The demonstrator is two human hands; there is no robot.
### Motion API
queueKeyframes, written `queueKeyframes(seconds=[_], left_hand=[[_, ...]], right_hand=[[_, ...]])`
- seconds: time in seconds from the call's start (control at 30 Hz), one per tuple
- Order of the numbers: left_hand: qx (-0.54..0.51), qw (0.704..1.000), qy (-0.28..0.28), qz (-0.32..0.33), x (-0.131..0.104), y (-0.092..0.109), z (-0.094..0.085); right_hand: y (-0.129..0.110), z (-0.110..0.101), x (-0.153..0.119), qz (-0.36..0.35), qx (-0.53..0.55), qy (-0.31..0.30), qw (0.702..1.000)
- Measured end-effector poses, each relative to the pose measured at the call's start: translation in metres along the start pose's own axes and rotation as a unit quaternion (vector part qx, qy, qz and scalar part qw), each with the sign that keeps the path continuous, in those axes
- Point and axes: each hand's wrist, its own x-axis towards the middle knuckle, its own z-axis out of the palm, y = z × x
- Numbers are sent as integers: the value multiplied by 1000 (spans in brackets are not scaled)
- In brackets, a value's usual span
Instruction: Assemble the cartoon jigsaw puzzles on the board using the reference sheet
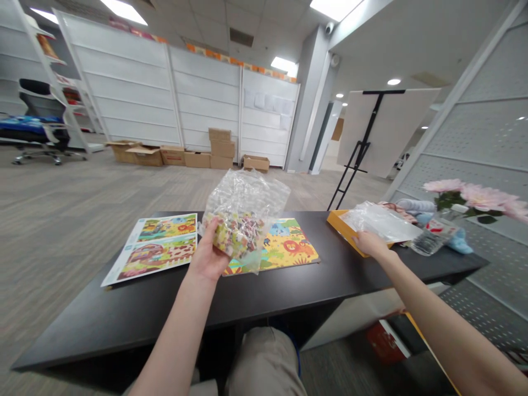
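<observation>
The left hand (pixel 208 257) holds a clear bag (pixel 251 192), little pieces (pixel 241 236) inside, above the bench (pixel 289 286) and bright picture board (pixel 295 247). The right hand (pixel 370 243) touches the yellow box (pixel 344 231) at right; I can't see its grip.

Office or shop space: white shelving panels (pixel 206 107), wheeled chair (pixel 43 118), ceiling lights (pixel 124 11).

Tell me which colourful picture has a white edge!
The sheet on the left. White shows around its two pictures. The board with big lions, partly behind the bag, shows no white edge.
</observation>
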Motion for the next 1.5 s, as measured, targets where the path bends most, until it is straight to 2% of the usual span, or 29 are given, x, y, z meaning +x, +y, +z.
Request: queueKeyframes(seconds=[0.2, 0.27, 0.33, 0.37, 0.4, 0.47, 0.5, 0.53, 0.57, 0.63, 0.7, 0.8, 0.9, 0.97, 1.03, 1.2, 1.33, 1.5], left_hand=[[3, 1000, -5, -29, -11, 7, -7], [21, 999, -14, -33, -15, 12, -13], [39, 998, -16, -35, -18, 17, -18], [45, 998, -13, -36, -19, 19, -21], [50, 998, -7, -38, -20, 20, -23], [58, 997, 7, -49, -20, 24, -27], [62, 996, 14, -57, -20, 25, -28], [66, 996, 21, -64, -20, 27, -29], [69, 995, 28, -68, -20, 29, -30], [73, 994, 43, -68, -19, 34, -33], [77, 994, 56, -62, -19, 39, -36], [86, 993, 59, -49, -16, 46, -42], [92, 992, 60, -62, -14, 50, -42], [90, 990, 69, -82, -14, 49, -37], [88, 989, 76, -93, -15, 46, -30], [110, 989, 57, -79, -19, 35, -21], [113, 989, 48, -86, -18, 30, -20], [112, 988, 53, -92, -15, 21, -13]], right_hand=[[0, -8, -5, 18, 4, 19, 1000], [-14, -20, -9, 9, 40, 74, 996], [-40, -41, -17, -34, 183, 155, 970], [-58, -54, -23, -58, 299, 161, 939], [-79, -68, -31, -87, 423, 133, 892], [-126, -93, -50, -183, 619, 50, 762], [-151, -104, -60, -225, 670, 11, 708], [-175, -112, -69, -256, 694, -21, 672], [-198, -117, -78, -278, 700, -46, 656], [-238, -119, -89, -303, 681, -69, 663], [-267, -112, -94, -296, 681, -94, 663], [-289, -95, -92, -281, 702, -157, 635], [-289, -85, -88, -313, 707, -218, 596], [-284, -83, -85, -343, 686, -262, 586], [-280, -84, -85, -353, 663, -285, 595], [-277, -83, -87, -358, 635, -282, 624], [-276, -80, -88, -393, 609, -264, 637], [-279, -79, -91, -473, 545, -229, 654]])
